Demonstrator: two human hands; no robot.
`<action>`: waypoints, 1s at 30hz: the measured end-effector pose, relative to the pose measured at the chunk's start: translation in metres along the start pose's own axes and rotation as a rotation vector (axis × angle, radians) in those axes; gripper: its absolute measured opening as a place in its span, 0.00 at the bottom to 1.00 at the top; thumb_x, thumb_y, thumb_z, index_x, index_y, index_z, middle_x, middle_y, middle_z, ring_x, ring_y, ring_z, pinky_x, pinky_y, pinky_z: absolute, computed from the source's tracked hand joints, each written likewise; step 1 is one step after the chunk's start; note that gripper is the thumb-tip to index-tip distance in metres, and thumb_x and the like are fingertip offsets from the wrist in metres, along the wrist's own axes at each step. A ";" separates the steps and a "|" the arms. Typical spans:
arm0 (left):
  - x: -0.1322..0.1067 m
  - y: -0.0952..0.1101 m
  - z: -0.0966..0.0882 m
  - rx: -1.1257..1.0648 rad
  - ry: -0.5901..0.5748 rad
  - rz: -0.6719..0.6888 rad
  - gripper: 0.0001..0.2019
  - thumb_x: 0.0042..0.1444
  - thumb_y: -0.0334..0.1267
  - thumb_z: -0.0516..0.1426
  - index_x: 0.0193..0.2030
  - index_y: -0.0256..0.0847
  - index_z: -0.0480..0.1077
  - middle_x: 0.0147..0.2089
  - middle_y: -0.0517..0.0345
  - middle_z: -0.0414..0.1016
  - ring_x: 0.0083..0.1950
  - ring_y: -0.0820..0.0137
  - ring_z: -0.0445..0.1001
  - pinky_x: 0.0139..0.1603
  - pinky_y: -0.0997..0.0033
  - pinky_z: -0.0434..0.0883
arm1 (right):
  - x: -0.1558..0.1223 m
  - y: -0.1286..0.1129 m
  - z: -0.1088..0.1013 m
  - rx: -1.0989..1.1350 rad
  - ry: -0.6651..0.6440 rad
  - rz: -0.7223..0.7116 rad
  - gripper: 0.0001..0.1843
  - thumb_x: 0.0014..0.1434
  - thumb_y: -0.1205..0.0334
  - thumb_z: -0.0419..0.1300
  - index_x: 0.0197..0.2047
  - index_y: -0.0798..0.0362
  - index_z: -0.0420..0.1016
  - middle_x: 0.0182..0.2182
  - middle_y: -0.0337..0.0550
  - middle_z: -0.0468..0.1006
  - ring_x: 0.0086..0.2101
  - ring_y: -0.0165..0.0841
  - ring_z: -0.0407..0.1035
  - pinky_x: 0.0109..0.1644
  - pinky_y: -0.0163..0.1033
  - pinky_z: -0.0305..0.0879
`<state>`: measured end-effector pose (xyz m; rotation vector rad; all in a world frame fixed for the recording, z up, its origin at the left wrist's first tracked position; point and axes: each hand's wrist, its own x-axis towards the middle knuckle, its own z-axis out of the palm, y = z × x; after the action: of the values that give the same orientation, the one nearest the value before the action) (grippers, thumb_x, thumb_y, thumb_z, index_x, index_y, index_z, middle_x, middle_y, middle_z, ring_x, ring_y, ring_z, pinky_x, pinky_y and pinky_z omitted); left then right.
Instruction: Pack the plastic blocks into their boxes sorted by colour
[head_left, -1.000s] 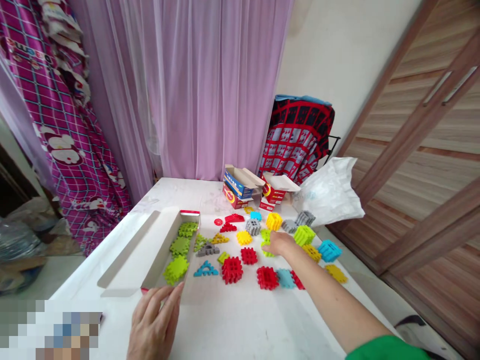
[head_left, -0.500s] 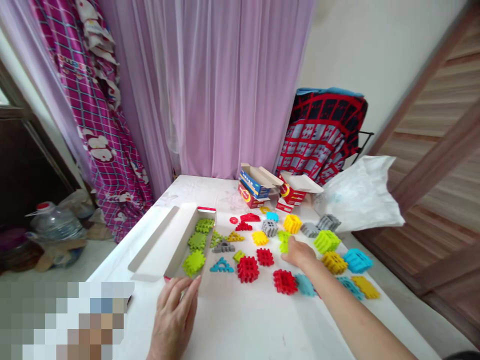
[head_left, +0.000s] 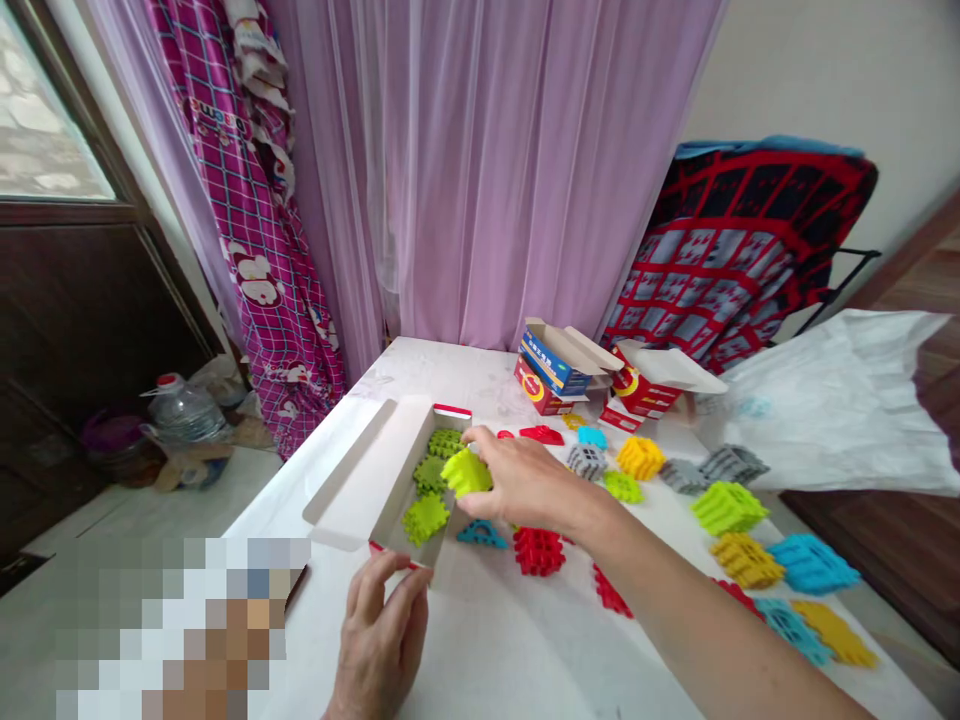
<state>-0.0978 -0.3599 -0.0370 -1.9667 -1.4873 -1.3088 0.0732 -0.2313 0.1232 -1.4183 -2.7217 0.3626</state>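
Our right hand [head_left: 521, 480] pinched a lime block [head_left: 465, 473], likely light, stiff, best held by its edges; our left hand [head_left: 386, 620], grip unclear, touched the box's [head_left: 401, 492] near end.

Beyond the open box [head_left: 397, 515], a hand could pass over bare tabletop [head_left: 450, 365], but the right hand [head_left: 517, 480] blocks its right side, the left hand [head_left: 382, 610] its near end, and the folded-out lid [head_left: 364, 470] its left.

Lime block [head_left: 466, 473] held; lime pieces [head_left: 426, 518] in box [head_left: 392, 527]
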 end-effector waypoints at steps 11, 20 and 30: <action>-0.001 0.004 -0.001 0.015 0.011 -0.031 0.12 0.58 0.24 0.55 0.43 0.43 0.74 0.43 0.52 0.72 0.49 0.66 0.69 0.54 0.63 0.65 | 0.033 -0.055 0.046 -0.186 -0.196 -0.222 0.32 0.48 0.50 0.65 0.53 0.60 0.68 0.41 0.59 0.80 0.44 0.50 0.74 0.56 0.52 0.55; 0.000 0.006 -0.002 0.013 0.001 -0.039 0.13 0.58 0.24 0.53 0.43 0.44 0.73 0.42 0.54 0.73 0.47 0.68 0.69 0.52 0.66 0.67 | 0.039 -0.024 0.028 -0.042 -0.196 -0.255 0.29 0.55 0.50 0.61 0.58 0.52 0.68 0.46 0.51 0.81 0.47 0.46 0.74 0.48 0.44 0.63; 0.001 0.008 -0.001 -0.017 -0.015 -0.022 0.12 0.58 0.23 0.54 0.43 0.42 0.73 0.40 0.54 0.73 0.47 0.68 0.69 0.52 0.66 0.66 | 0.020 0.017 0.023 -0.103 -0.101 -0.297 0.21 0.59 0.70 0.53 0.48 0.43 0.80 0.44 0.39 0.82 0.46 0.35 0.72 0.48 0.37 0.61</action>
<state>-0.0907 -0.3628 -0.0337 -1.9803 -1.5137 -1.3222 0.0724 -0.2099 0.0955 -1.0142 -3.0133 0.2868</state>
